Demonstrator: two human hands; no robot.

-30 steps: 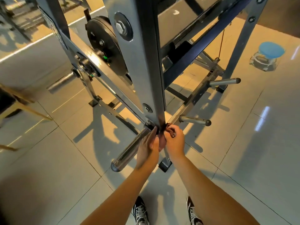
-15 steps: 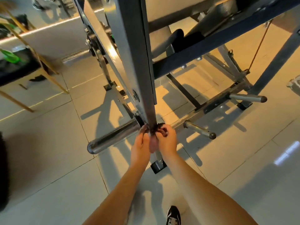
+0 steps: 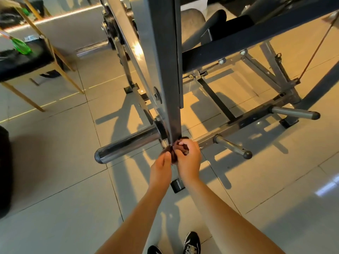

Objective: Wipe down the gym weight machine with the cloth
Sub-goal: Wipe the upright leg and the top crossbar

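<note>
The right hand (image 3: 189, 158) was closed around a small dark brown cloth (image 3: 175, 153), fingers curled over the bunched fabric and thumb tucked in at the top. The left hand (image 3: 162, 168) met it from the other side and pinched the cloth's near edge between thumb and fingertips. Held from both sides like this, the cloth seemed to wrap the bottom end of the tall dark grey steel upright (image 3: 165, 70) of the weight machine. That was probably why two hands were on it: a band pulled snug round a square post cleans several faces in one pass.

The cloth sat low on the post, just right of the joint where a thick chrome weight sleeve (image 3: 126, 143) stuck out to the left. How far round the back it reached could not be seen. Below the hands the post's black rubber foot (image 3: 177, 186) rested on the pale glossy tiled floor (image 3: 64, 180).

Further out, two short grey storage pegs with black end caps (image 3: 231, 146) projected from the base rail, and black pads sat on the dark blue beam (image 3: 256, 39) above. None of these showed any contact with the cloth. At far left stood a black-topped bench on wooden legs (image 3: 22, 61), carrying a green bottle (image 3: 20, 45) — perhaps cleaner, though the label was unreadable.
</note>
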